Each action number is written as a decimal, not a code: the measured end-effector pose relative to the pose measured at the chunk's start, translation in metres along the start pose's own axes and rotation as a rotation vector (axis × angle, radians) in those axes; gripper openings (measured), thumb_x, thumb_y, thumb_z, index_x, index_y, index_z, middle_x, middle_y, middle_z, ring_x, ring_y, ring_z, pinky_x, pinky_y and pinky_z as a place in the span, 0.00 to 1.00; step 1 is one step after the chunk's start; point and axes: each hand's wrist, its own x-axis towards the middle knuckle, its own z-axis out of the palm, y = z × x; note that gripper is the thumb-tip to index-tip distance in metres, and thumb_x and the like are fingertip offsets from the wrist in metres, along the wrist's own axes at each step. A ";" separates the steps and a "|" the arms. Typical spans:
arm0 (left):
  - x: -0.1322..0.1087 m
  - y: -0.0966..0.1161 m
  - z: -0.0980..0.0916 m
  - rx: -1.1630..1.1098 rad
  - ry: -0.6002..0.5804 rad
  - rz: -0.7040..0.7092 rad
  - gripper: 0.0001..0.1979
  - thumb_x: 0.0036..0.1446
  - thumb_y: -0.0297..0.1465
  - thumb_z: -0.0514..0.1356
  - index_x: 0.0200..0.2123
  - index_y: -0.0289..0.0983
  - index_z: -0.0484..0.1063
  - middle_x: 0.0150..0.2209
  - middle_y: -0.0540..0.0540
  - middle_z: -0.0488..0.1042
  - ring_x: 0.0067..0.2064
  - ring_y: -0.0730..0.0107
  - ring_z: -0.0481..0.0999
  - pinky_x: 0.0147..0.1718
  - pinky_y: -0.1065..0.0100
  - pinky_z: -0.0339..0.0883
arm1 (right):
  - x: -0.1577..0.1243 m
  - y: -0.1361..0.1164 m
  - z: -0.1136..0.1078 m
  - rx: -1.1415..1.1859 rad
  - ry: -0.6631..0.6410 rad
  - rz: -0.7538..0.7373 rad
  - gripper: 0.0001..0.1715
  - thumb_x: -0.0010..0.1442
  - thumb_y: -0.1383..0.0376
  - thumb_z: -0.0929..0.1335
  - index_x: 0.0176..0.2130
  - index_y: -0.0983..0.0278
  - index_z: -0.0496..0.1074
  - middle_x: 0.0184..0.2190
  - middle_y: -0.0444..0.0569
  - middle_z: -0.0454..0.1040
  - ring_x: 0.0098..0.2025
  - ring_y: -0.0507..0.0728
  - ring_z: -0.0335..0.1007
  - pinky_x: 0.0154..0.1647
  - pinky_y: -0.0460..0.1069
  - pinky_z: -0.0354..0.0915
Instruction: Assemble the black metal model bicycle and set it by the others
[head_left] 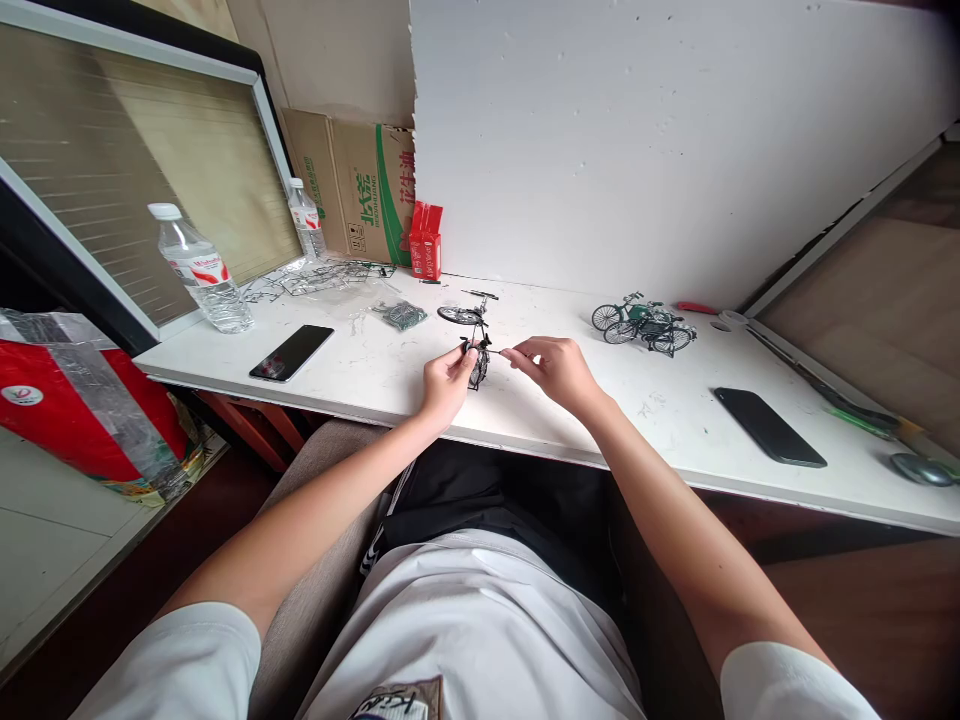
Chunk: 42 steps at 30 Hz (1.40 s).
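A small black model bicycle [478,372] is at the middle of the white table, one wheel towards me and the handlebar end pointing away. My left hand [447,386] is closed, pinching its frame from the left between thumb and fingers. On the right, my right hand [556,370] is closed with thumb and forefinger together on a thin dark rod [496,351] that reaches towards the bicycle's frame. Whether the rod's tip touches the frame is too small to tell. Just beyond lies a clear bag of green parts [403,315].
Finished-looking model bicycles [643,325] stand at the right, near a red-handled tool [696,307]. Phones lie at the left [292,353] and right [769,427]. Water bottles [202,270], thin black part frames [315,278], a red box [426,242] and a carton [352,190] are at back left.
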 end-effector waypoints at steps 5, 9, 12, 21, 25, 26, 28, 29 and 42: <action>-0.002 0.003 0.002 0.021 -0.027 0.013 0.29 0.59 0.51 0.71 0.52 0.34 0.84 0.56 0.35 0.83 0.60 0.49 0.82 0.64 0.53 0.72 | 0.000 0.002 -0.001 -0.041 -0.043 0.064 0.35 0.78 0.41 0.57 0.34 0.61 0.74 0.29 0.50 0.79 0.28 0.58 0.73 0.34 0.52 0.62; -0.003 0.003 0.002 0.034 -0.044 0.042 0.28 0.61 0.50 0.71 0.53 0.34 0.84 0.56 0.36 0.84 0.60 0.49 0.82 0.64 0.54 0.72 | -0.001 0.001 0.004 -0.076 -0.121 0.100 0.29 0.80 0.45 0.53 0.38 0.59 0.67 0.27 0.49 0.74 0.26 0.59 0.68 0.31 0.52 0.56; -0.002 0.001 0.002 0.040 -0.046 0.066 0.26 0.63 0.49 0.69 0.54 0.34 0.83 0.57 0.36 0.83 0.60 0.49 0.82 0.63 0.55 0.72 | -0.003 0.000 0.010 -0.065 -0.149 0.095 0.22 0.80 0.48 0.55 0.45 0.59 0.65 0.31 0.50 0.76 0.28 0.61 0.69 0.31 0.52 0.57; -0.001 0.000 0.001 0.030 -0.004 0.041 0.27 0.61 0.50 0.70 0.52 0.33 0.84 0.55 0.35 0.84 0.60 0.48 0.82 0.61 0.55 0.74 | -0.004 0.005 0.015 0.080 -0.043 0.008 0.17 0.78 0.48 0.62 0.46 0.59 0.66 0.41 0.53 0.80 0.34 0.59 0.73 0.35 0.52 0.64; 0.000 0.000 -0.001 0.031 0.001 0.032 0.27 0.62 0.50 0.70 0.52 0.33 0.84 0.55 0.35 0.84 0.60 0.49 0.81 0.61 0.56 0.74 | -0.004 0.006 0.014 0.106 -0.014 0.048 0.23 0.76 0.44 0.64 0.44 0.59 0.70 0.38 0.52 0.83 0.32 0.58 0.74 0.35 0.52 0.66; 0.000 -0.001 -0.001 0.034 -0.001 0.034 0.27 0.62 0.50 0.70 0.53 0.34 0.84 0.55 0.36 0.84 0.60 0.50 0.82 0.61 0.56 0.74 | -0.004 0.006 0.014 0.107 -0.015 0.057 0.24 0.76 0.43 0.64 0.44 0.59 0.71 0.37 0.51 0.83 0.30 0.58 0.74 0.35 0.52 0.66; 0.000 -0.001 -0.001 0.043 -0.005 0.041 0.27 0.62 0.49 0.70 0.53 0.34 0.84 0.55 0.36 0.84 0.60 0.50 0.82 0.61 0.56 0.74 | -0.004 0.006 0.013 0.108 -0.020 0.073 0.26 0.75 0.41 0.63 0.44 0.60 0.72 0.32 0.49 0.82 0.28 0.57 0.74 0.34 0.52 0.65; 0.000 -0.001 -0.001 0.048 -0.006 0.044 0.27 0.62 0.49 0.70 0.53 0.34 0.84 0.54 0.36 0.84 0.60 0.50 0.82 0.61 0.56 0.74 | -0.004 0.005 0.013 0.108 -0.024 0.079 0.27 0.75 0.40 0.63 0.44 0.60 0.72 0.30 0.48 0.81 0.27 0.57 0.73 0.34 0.51 0.65; -0.002 0.001 0.000 0.070 -0.031 0.042 0.27 0.62 0.49 0.70 0.53 0.34 0.83 0.56 0.36 0.84 0.60 0.50 0.81 0.64 0.54 0.72 | -0.007 0.010 0.030 0.077 0.004 0.127 0.31 0.79 0.41 0.54 0.39 0.59 0.68 0.26 0.46 0.74 0.25 0.57 0.67 0.32 0.50 0.59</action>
